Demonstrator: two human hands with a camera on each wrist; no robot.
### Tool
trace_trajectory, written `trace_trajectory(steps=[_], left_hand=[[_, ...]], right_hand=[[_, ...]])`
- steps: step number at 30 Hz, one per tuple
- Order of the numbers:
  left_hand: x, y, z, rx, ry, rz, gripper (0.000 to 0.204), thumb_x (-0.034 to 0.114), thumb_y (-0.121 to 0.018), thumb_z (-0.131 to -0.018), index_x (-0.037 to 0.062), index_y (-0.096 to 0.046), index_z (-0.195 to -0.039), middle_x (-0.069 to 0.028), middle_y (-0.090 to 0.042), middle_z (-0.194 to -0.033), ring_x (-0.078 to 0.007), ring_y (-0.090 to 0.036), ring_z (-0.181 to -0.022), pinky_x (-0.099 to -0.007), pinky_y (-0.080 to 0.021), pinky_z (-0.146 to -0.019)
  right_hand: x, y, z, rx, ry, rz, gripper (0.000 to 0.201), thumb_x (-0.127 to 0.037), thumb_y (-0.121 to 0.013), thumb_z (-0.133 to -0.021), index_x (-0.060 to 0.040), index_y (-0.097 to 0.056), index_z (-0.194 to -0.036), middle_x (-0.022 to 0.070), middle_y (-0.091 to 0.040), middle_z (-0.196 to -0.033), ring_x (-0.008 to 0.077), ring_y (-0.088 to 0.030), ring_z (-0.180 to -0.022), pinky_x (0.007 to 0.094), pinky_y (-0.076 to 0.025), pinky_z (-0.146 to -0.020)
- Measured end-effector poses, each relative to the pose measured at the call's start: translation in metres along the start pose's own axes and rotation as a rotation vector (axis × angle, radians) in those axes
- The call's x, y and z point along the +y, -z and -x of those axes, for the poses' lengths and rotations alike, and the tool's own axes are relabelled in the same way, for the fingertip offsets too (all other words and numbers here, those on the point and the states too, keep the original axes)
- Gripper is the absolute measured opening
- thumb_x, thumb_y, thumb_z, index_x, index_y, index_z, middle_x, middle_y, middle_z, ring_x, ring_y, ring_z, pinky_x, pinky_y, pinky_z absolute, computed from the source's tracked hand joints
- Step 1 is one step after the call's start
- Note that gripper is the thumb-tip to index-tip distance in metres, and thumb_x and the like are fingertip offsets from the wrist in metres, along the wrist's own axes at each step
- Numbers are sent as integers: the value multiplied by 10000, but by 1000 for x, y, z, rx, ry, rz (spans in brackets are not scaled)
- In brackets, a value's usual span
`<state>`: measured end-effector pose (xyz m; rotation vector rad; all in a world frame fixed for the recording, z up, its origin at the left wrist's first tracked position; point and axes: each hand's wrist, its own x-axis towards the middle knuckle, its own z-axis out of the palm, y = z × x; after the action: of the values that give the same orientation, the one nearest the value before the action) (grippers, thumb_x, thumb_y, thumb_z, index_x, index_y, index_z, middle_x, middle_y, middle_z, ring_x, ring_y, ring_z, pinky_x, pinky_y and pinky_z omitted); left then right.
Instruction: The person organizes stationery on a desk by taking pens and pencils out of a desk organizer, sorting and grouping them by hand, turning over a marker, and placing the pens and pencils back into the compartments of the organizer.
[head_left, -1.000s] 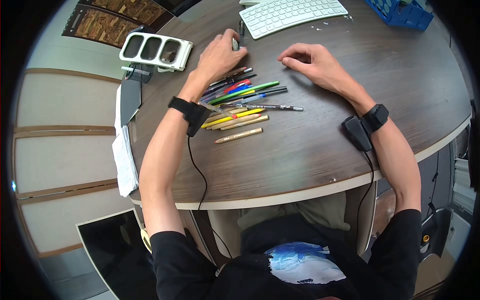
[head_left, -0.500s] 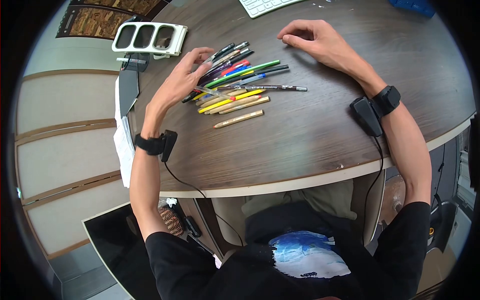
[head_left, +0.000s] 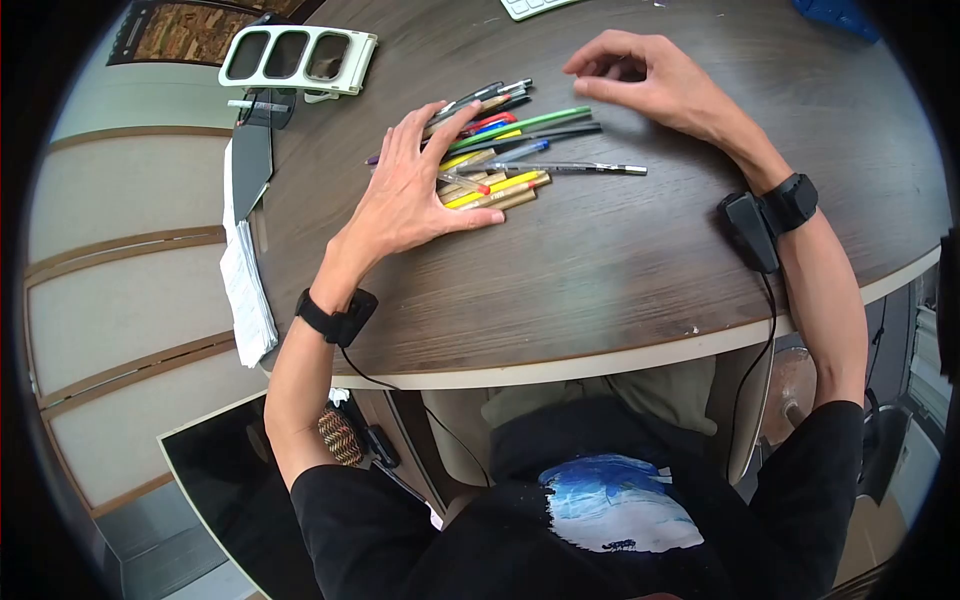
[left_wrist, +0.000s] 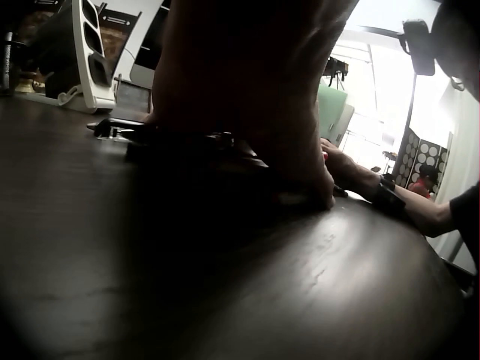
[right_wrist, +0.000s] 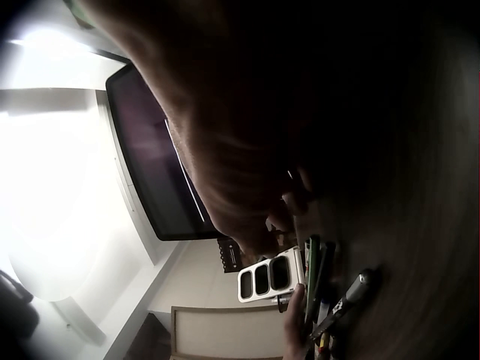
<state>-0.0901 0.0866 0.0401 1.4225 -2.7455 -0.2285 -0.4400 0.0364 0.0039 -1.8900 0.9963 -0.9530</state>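
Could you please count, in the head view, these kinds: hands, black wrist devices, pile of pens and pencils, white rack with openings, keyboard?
Hands: 2 (left hand, right hand)
Black wrist devices: 2
Pile of pens and pencils: 1
White rack: 1
Keyboard: 1
Total: 7

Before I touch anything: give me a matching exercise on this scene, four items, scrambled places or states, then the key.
Column one:
1. left grip
2. right grip
3. keyboard
4. white three-slot frame

Column two:
A. cut off by the head view's top edge
B. at the upper left of the table in the head view
C. right of the pens and pencils, apart from them
D. spread over the pens and pencils

Pairs: 1-D, 2-C, 3-A, 4-B
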Motion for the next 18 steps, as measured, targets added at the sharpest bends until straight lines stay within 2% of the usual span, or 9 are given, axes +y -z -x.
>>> trace_trajectory(steps=[3,5,7,9,10,13,14,16,18], left_hand=[[-3,-2,-5,43,24,27,1150,618,-903,-757,240,-365,-1701,-238,-394,-1638,-447,-405,-1516,-581,-412,-1233],[-1,0,-6,63,42,39,1111,582,-894,-783,216,-378,-1696,-242,-425,-1613,-432,-434,-1497,-562,-433,-1220],[5,2,-6,91,59,55,1039,519,-871,-820,185,-399,-1684,-253,-485,-1555,-431,-495,-1442,-535,-466,-1189],[5,1,-4,107,51,51,1028,505,-871,-819,181,-408,-1678,-256,-504,-1530,-439,-519,-1413,-531,-478,-1177],[6,1,-4,122,38,47,1018,491,-872,-817,178,-417,-1672,-259,-522,-1506,-446,-544,-1383,-528,-490,-1165],[7,-2,-3,139,-12,70,990,449,-877,-817,167,-436,-1658,-259,-524,-1498,-443,-565,-1354,-510,-509,-1145],[8,-4,-3,143,-60,87,971,398,-891,-834,154,-431,-1654,-250,-526,-1495,-441,-582,-1330,-503,-528,-1118],[16,-4,-5,143,-82,97,960,390,-892,-849,150,-428,-1654,-243,-528,-1492,-437,-588,-1321,-502,-533,-1108],[26,-5,-9,153,-123,114,940,406,-882,-883,140,-416,-1655,-224,-532,-1483,-427,-595,-1303,-497,-543,-1093]], right_hand=[[-11,1,5,-121,26,109,533,-424,-868,-898,-67,-768,-1282,62,-716,-1072,194,-662,-1038,361,-548,-915],[-18,1,15,-203,111,193,589,-300,-913,-837,-130,-727,-1369,-8,-644,-1187,169,-579,-1062,320,-505,-937],[-19,-1,18,-205,154,218,665,-260,-924,-795,-171,-698,-1415,5,-615,-1185,195,-578,-1031,349,-508,-912],[-20,-3,17,-217,96,272,603,-220,-905,-819,-155,-706,-1385,15,-595,-1091,191,-571,-996,359,-510,-896],[-18,-3,14,-181,102,247,478,-191,-874,-862,-126,-735,-1315,19,-573,-973,188,-566,-935,369,-506,-851],[-18,3,11,-179,63,285,343,-174,-858,-892,-97,-774,-1215,14,-566,-892,183,-557,-864,372,-494,-791],[-18,4,11,-177,68,286,343,-174,-858,-892,-97,-774,-1215,14,-566,-892,183,-557,-864,372,-494,-791],[-19,5,11,-182,62,277,277,-176,-846,-891,-76,-794,-1144,53,-663,-911,231,-620,-867,407,-531,-786],[-22,3,12,-163,81,265,265,-171,-855,-886,-71,-800,-1126,52,-664,-913,225,-619,-864,402,-530,-782]])
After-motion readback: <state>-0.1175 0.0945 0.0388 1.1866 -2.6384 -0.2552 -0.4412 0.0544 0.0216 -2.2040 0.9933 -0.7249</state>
